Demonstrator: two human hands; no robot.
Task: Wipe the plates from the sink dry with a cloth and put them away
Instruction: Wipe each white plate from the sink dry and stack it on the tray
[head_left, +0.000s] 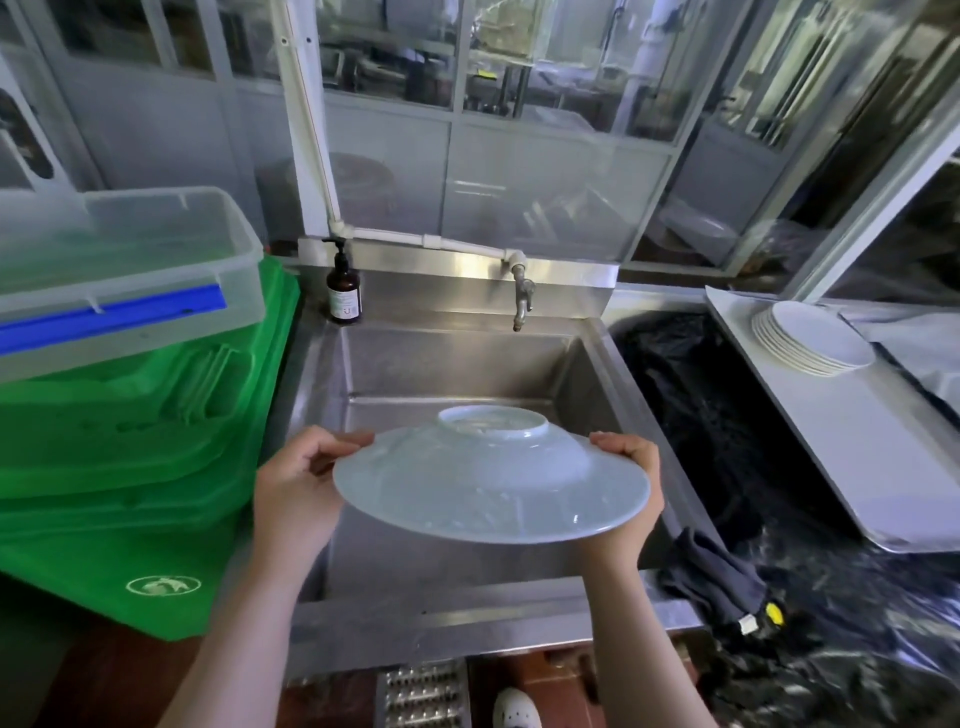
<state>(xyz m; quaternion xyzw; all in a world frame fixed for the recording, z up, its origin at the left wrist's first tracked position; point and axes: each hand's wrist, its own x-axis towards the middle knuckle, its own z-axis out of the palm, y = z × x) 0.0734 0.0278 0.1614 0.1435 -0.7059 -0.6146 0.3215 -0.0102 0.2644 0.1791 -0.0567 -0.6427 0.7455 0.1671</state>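
Both hands are on it: the left hand (298, 480) curls round the left rim of the pale plate (491, 480), thumb on top and fingers tucked beneath; the right hand (636, 483) grips the opposite rim the same way, thumb lying over the edge; neither hand has a finger to spare, both are full of plate. It hangs upside down, foot ring up, tilted a little toward the person, right over the steel sink (457, 364) and below the tap (522, 301); the surface looks wet and streaked, so by my reading this is the drain-off before the wipe.

To do this step well, I'd say: keep it tipped over the basin so the water runs into the sink and not onto the counter; hold by the rim only, since a wet glaze is likely slippery; then free one hand for the dark cloth (719, 577), which lies on the front-right corner of the sink, near the right wrist; wipe the foot ring too, as water seems to pool there.

Further out, a stack of white plates (815, 338) waits on a tray (883, 467) to the right, the likely destination; a brown pump bottle (344, 286) stands at the back left; green crates (130, 467) under a clear tub (130, 280) fill the left.
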